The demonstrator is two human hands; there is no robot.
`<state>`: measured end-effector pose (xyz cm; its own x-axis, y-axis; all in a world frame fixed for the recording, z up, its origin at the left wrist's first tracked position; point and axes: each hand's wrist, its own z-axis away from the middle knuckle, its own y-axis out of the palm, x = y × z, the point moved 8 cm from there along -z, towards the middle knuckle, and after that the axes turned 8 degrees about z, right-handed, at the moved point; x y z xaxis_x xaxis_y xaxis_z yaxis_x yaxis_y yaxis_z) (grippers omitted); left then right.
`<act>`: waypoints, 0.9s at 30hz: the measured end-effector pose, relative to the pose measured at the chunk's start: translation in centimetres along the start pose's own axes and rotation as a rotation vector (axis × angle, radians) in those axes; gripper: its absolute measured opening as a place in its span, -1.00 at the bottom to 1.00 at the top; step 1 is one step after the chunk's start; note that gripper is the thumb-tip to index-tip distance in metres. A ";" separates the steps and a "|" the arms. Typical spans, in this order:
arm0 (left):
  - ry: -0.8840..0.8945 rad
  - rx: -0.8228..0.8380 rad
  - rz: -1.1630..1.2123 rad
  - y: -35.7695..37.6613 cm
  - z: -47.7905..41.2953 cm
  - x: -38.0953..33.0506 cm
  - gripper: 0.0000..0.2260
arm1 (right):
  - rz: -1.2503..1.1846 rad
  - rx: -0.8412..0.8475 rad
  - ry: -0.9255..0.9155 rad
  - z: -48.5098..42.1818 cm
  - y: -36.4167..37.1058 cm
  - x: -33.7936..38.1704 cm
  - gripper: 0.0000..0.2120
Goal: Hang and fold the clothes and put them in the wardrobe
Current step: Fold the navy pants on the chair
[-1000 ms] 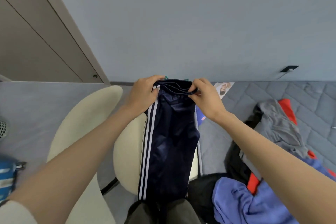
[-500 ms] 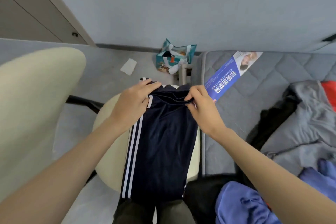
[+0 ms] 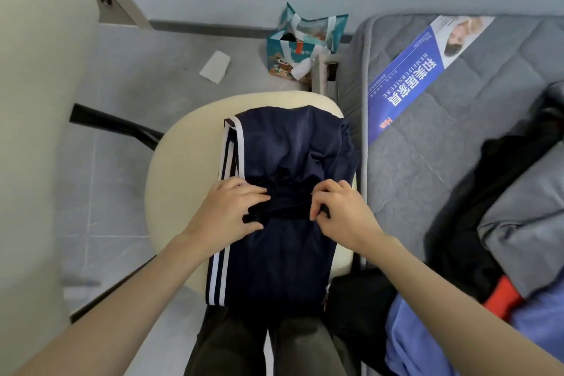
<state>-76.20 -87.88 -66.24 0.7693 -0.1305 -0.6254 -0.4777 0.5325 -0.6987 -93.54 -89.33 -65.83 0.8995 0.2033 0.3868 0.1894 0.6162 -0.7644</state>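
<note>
Navy striped trousers are lying half-folded on the cream chair seat at centre frame. The left hand and right hand are both pinching what seems the waistband. Heaped clothes at right are waiting, unfolded.

Both hands, left hand and right hand, pinch the navy trousers (white side stripes) folded across the cream chair seat.
</note>
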 end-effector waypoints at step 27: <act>-0.340 -0.883 0.048 -8.3 -4.3 2.5 -0.62 | -0.035 -0.666 0.222 -4.1 -6.2 -0.5 -0.52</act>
<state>-72.12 -96.28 -63.48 0.7561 0.2001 -0.6231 -0.5533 -0.3128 -0.7720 -93.56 -96.35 -63.44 0.9341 -0.0120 0.3567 0.3568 0.0076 -0.9341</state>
